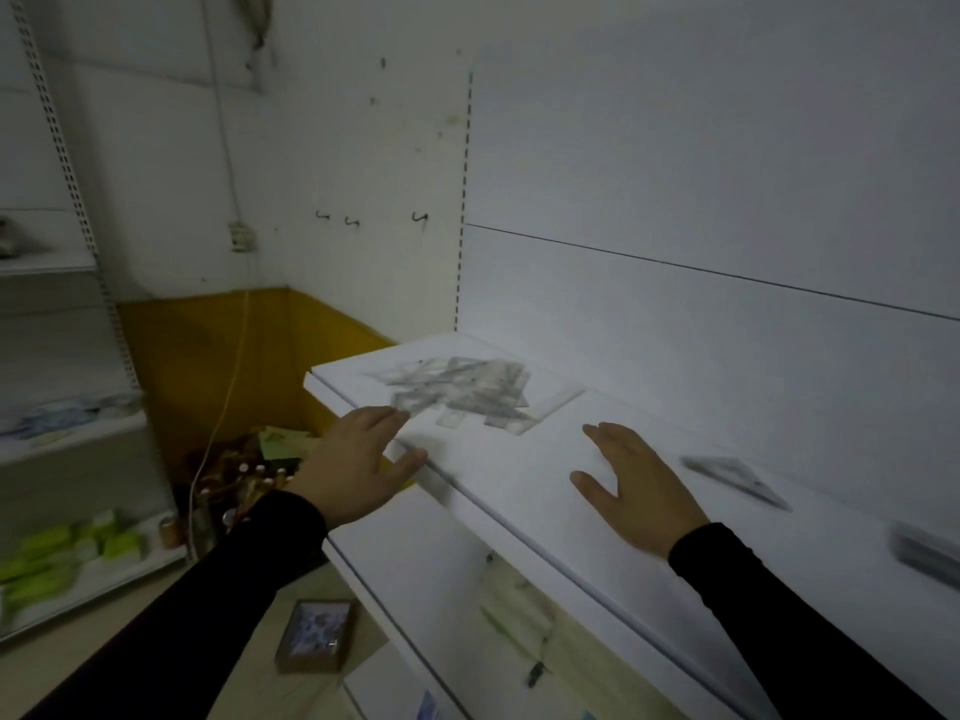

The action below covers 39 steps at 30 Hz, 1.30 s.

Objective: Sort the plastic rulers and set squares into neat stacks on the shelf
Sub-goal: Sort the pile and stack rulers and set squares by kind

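The fingers [605, 433] of the right hand [631, 483] lie straight and spread, palm down over the white shelf [545, 491], holding nothing; whether they touch the surface cannot be told through the blur. The fingers [387, 415] of the left hand [358, 459] are also extended and relaxed, empty, with the thumb at the shelf's front edge and the fingertips just beside the near edge of the loose heap of clear plastic rulers and set squares [465, 392]. That heap lies scattered and overlapping on the left part of the shelf, close to the back panel, its pieces pointing in different directions. To the right of the right hand, well apart from the heap, a single clear plastic set square [735, 480] lies flat on the shelf, smeared by motion blur. Farther right, at the picture's edge, a blurred grey flat object [927, 556] sits on the same shelf; its kind cannot be made out. Both arms wear black sleeves [779, 605]. Below the shelf, a small framed picture [317, 636] lies on the floor, and on the left a white rack [78, 433] carries green packets [67, 553].
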{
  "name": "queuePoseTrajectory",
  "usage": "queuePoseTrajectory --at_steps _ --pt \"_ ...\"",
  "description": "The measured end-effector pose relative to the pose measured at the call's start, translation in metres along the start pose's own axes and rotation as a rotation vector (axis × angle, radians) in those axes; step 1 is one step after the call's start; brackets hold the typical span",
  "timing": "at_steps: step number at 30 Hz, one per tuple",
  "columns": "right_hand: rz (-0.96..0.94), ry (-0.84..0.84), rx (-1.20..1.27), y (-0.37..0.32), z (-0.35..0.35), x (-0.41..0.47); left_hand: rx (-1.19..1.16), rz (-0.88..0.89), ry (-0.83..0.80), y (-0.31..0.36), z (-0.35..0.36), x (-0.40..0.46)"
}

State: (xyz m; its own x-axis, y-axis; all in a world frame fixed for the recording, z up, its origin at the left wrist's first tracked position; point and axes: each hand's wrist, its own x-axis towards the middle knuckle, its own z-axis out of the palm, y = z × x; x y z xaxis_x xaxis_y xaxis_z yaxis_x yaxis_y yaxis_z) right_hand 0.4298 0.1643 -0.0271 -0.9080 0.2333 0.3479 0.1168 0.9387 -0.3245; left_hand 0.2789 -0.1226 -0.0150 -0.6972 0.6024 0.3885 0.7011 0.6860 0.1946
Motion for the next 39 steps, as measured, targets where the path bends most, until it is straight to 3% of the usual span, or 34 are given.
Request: queuePoseTrajectory --at_steps 10,22,30,39 --pt "0.036 -0.078 -0.001 -0.063 0.054 0.091 -0.035 0.020 -0.052 -0.092 0.001 0.045" --pt "0.181 -0.198 0.071 -0.027 0.092 0.190 0.031 0.106 -0.188 -0.121 0.035 0.150" --pt "0.173 -0.163 0.055 -0.020 0.090 0.199 -0.020 0.242 -0.203 -0.108 0.060 0.210" --pt "0.385 0.013 0.201 -0.025 0.083 0.202 -0.113 0.414 -0.236 -0.104 0.077 0.250"
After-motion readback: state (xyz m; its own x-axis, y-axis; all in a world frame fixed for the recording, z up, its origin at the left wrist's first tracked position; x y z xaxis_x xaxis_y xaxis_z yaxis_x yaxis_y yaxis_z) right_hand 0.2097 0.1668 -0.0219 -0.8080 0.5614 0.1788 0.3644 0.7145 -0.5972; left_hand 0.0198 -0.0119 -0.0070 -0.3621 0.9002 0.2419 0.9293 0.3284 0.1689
